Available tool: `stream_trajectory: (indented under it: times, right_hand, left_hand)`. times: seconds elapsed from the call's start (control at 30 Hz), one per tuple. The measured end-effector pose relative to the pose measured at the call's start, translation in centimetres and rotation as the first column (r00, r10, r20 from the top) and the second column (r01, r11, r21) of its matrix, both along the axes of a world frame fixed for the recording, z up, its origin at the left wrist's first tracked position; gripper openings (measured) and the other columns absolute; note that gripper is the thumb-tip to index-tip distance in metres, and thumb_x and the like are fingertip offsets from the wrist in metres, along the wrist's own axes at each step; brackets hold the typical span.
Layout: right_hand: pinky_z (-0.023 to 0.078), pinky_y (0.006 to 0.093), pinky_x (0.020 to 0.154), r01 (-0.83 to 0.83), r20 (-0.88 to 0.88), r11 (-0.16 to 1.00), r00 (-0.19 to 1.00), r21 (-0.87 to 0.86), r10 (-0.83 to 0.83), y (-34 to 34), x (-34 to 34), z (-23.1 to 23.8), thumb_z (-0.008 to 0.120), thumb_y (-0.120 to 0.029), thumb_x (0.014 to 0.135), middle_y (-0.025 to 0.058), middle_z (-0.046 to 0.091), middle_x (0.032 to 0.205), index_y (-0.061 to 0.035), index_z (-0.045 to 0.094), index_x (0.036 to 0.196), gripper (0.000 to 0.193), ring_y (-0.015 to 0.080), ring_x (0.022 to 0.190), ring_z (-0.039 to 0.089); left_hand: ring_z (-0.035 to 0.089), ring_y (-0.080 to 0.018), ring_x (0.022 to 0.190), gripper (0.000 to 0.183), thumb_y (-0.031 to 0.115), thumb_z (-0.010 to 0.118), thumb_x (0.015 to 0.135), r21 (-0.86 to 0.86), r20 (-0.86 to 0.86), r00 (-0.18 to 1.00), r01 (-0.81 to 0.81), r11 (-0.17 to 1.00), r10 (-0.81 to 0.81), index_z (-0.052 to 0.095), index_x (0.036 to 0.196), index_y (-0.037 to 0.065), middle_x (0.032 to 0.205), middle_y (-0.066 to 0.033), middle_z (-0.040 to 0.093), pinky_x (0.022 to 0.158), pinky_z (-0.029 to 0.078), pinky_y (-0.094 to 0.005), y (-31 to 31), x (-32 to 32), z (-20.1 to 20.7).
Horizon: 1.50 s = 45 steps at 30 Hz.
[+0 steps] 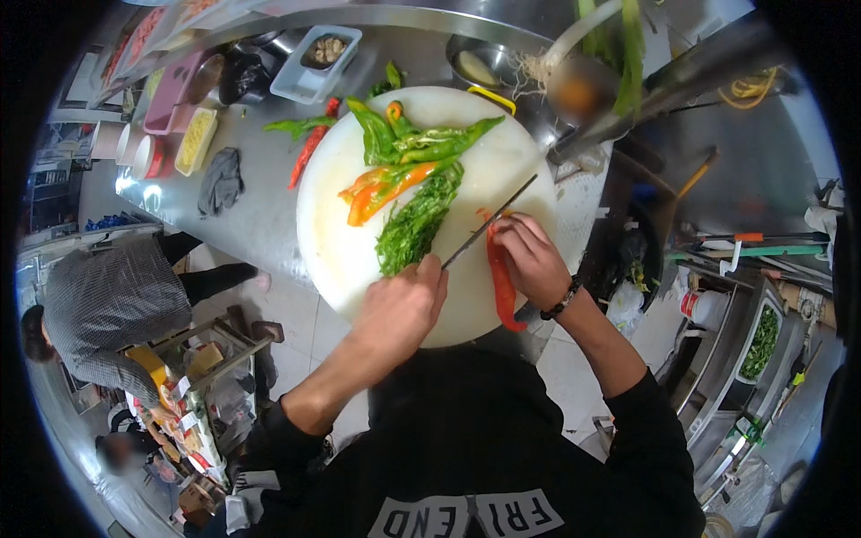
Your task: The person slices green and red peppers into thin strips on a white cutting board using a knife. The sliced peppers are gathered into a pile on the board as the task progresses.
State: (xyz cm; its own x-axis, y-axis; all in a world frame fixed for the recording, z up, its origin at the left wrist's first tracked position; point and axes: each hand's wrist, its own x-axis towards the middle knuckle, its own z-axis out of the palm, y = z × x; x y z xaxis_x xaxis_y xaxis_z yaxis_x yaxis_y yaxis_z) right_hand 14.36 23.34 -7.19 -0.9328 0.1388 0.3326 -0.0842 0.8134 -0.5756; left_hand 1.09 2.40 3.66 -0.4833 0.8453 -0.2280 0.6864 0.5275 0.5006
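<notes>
My left hand is closed round the handle of a knife, whose blade slants up and to the right over the board. Beside the blade, my right hand presses a red pepper down, its fingers curled over the upper end. Both are above a round white cutting board. A heap of shredded green pepper lies left of the knife. Farther up the board are split green peppers and orange-red pepper pieces. The handle is hidden within my left fist.
Left of the board, a whole red pepper and a dark cloth lie on the steel counter. A light-blue tray stands behind. Spring onions hang at the far right. Another person bends over at the left.
</notes>
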Motion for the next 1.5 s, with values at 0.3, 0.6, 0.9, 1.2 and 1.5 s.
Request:
stream_trajectory:
  times: [0.3,0.6,0.9,1.2,1.5]
  right_hand:
    - [0.054,0.0468,0.103,0.007,-0.025,1.0,1.0,0.0,-0.007,-0.3,0.2,-0.3,0.071,0.012,0.079,0.018,0.069,0.12,0.0008,0.064,0.108,0.032,0.0411,0.119,0.063]
    - [0.052,0.0454,0.109,0.02,0.003,1.0,1.0,-0.001,-0.02,-0.5,0.4,-0.8,0.069,0.009,0.082,0.0174,0.068,0.123,0.0014,0.063,0.113,0.032,0.0391,0.123,0.062]
    - [0.052,0.0462,0.105,0.026,0.014,1.0,1.0,-0.015,-0.026,-0.6,0.5,-1.0,0.071,0.011,0.082,0.0166,0.068,0.123,-0.0012,0.063,0.11,0.031,0.0404,0.122,0.062]
    - [0.052,0.0449,0.109,0.058,0.016,0.998,0.998,0.039,-0.058,-0.8,1.1,-1.8,0.071,0.007,0.082,0.0149,0.069,0.121,-0.0009,0.064,0.111,0.031,0.0374,0.121,0.062]
    - [0.053,0.0448,0.107,0.043,-0.032,0.999,0.999,0.024,-0.042,-0.4,1.1,-1.7,0.072,0.008,0.081,0.0163,0.069,0.119,0.0002,0.064,0.111,0.032,0.039,0.118,0.063]
  left_hand:
    - [0.069,-0.0481,0.067,0.02,0.016,0.064,0.106,0.073,-0.008,1.0,0.013,0.997,-0.013,0.055,0.1,0.0,0.073,-0.0246,0.068,0.061,0.056,-0.057,0.9,-0.2,-0.8]
    - [0.069,-0.0473,0.07,0.02,0.017,0.064,0.106,0.054,-0.015,0.999,-0.045,0.998,0.046,0.055,0.099,0.0,0.075,-0.0251,0.069,0.063,0.056,-0.0566,1.8,0.0,-2.3]
    - [0.068,-0.0476,0.066,0.022,0.017,0.065,0.105,0.03,0.009,1.0,-0.026,0.999,0.026,0.055,0.097,0.001,0.073,-0.0245,0.068,0.062,0.056,-0.0573,1.0,1.2,-2.9]
    - [0.069,-0.0481,0.068,0.023,0.019,0.065,0.106,-0.034,0.056,0.998,0.001,0.999,0.001,0.056,0.097,0.0,0.073,-0.0261,0.068,0.061,0.055,-0.0575,0.4,0.5,-1.4]
    - [0.069,-0.0492,0.071,0.023,0.02,0.064,0.107,-0.005,0.07,0.997,0.026,1.0,-0.026,0.055,0.098,0.0,0.075,-0.0278,0.068,0.064,0.055,-0.059,0.4,-0.1,0.0]
